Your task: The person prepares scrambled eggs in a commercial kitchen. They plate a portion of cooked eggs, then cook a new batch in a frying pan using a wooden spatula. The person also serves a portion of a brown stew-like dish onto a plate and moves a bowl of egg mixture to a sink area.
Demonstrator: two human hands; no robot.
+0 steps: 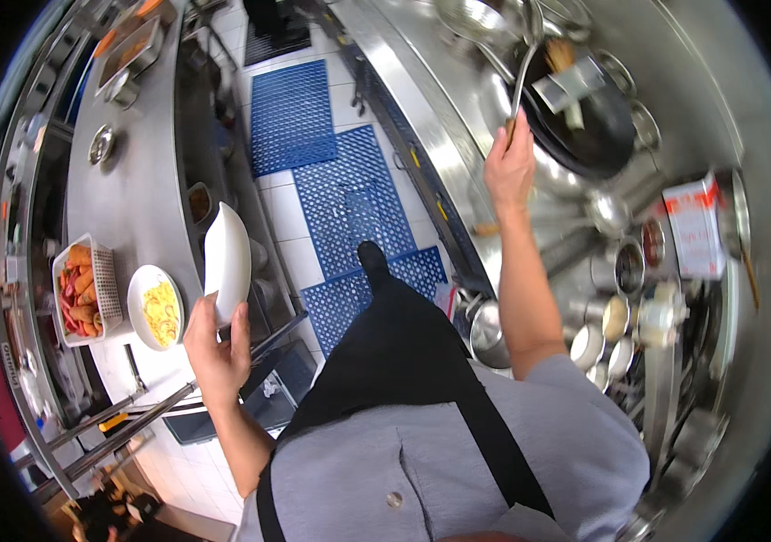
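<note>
My left hand [217,349] grips the near end of a white dish [228,261], which is tipped up on its side near the left counter's edge; its inner face is hardly seen. My right hand [511,161] is closed around the handle of a long metal utensil [527,74], whose far end reaches over the stove among the pans. A black wok [605,146] lies just right of that hand, with a bamboo brush [560,55] and a flat metal piece over it. On the left counter, beside my left hand, a white oval plate [135,291] holds yellow food resembling egg.
A white basket [111,291] of carrots and red peppers stands at the counter's left. A small metal bowl [101,144] is farther up. Blue perforated mats [351,196] cover the aisle floor. Ladles, metal containers [629,265] and a printed tin [695,230] stand along the stove side.
</note>
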